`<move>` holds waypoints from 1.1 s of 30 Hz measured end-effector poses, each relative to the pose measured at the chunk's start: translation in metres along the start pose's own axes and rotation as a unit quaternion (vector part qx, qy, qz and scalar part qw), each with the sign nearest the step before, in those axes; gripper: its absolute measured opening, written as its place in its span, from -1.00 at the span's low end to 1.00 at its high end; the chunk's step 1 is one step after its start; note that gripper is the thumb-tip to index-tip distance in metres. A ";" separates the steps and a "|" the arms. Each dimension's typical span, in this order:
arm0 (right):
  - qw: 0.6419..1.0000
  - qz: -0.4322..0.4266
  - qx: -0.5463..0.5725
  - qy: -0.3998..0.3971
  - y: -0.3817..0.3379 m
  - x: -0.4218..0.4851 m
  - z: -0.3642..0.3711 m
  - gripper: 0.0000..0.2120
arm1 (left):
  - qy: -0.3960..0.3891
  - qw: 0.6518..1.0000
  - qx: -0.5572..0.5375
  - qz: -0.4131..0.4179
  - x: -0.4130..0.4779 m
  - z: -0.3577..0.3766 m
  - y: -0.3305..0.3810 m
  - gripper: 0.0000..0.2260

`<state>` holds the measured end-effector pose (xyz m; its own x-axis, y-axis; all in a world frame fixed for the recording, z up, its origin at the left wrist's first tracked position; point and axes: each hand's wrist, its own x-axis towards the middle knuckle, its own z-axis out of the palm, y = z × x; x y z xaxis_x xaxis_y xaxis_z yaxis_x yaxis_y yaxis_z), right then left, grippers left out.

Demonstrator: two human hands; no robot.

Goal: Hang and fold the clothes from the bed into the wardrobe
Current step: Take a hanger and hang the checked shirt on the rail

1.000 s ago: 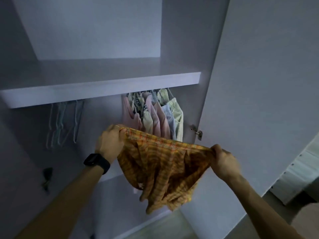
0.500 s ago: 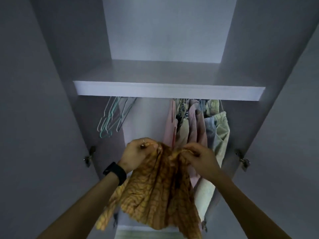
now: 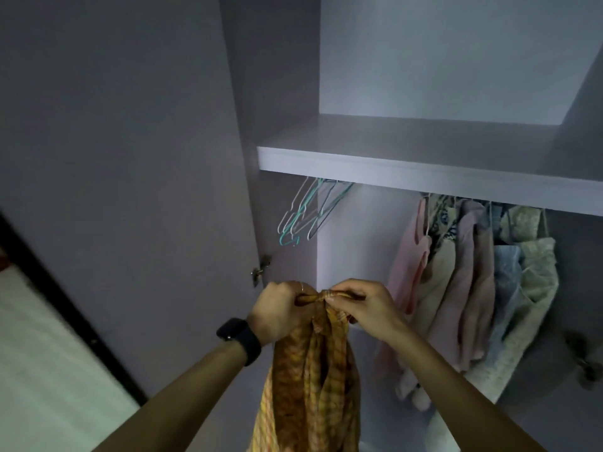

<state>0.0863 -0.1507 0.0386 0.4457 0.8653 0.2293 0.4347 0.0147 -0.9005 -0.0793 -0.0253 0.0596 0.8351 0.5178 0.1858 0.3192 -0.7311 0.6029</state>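
Left hand [image 3: 280,309] and right hand [image 3: 362,308] are right next to each other, both pinching the gathered top of a thin orange plaid garment [image 3: 313,380]. It droops in soft crumpled folds in front of the open wardrobe. Chunky black watch [image 3: 239,337] on the left wrist. Further in: skinny wire hangers [image 3: 303,216] on the left, pastel hung clothes [image 3: 473,288] on the right, under a smooth flat white shelf [image 3: 391,168], all pretty dim

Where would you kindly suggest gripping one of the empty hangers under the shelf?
Probably by a lower wire corner of the empty hangers, coming from below and in front: their hooks are hidden behind the shelf edge, while the slanted frames hang free.
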 end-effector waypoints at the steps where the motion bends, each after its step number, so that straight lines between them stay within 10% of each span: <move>1: 1.000 0.004 -0.002 -0.009 0.002 0.003 0.003 -0.86 | -0.003 0.999 0.043 0.008 -0.001 -0.004 -0.003 -0.91; 8: 0.991 0.099 0.037 -0.084 -0.019 0.056 0.024 -0.64 | 0.104 0.929 0.354 0.042 0.016 -0.074 -0.034 -0.73; 11: 0.991 0.123 0.040 -0.028 -0.021 0.095 0.026 -0.96 | 0.114 0.889 0.444 0.019 0.029 -0.102 -0.039 -0.71; 16: 0.981 0.146 -0.101 0.074 0.009 0.172 0.028 -0.89 | 0.069 0.821 0.565 -0.045 0.061 -0.129 -0.051 -0.65; 24: 0.951 0.195 -0.197 0.139 0.082 0.253 0.052 -0.49 | 0.061 0.724 0.687 -0.015 0.091 -0.114 -0.103 -0.56; 33: 0.950 0.130 -0.193 0.209 0.144 0.291 0.087 -0.68 | 0.209 0.691 0.690 0.052 0.098 -0.098 -0.142 -0.53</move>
<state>0.2104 0.1473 -0.0564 0.8138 0.5388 0.2178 0.4866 -0.4268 -0.7623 -0.0867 0.1726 0.0681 0.7754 0.3040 0.5535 0.6313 -0.3521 -0.6910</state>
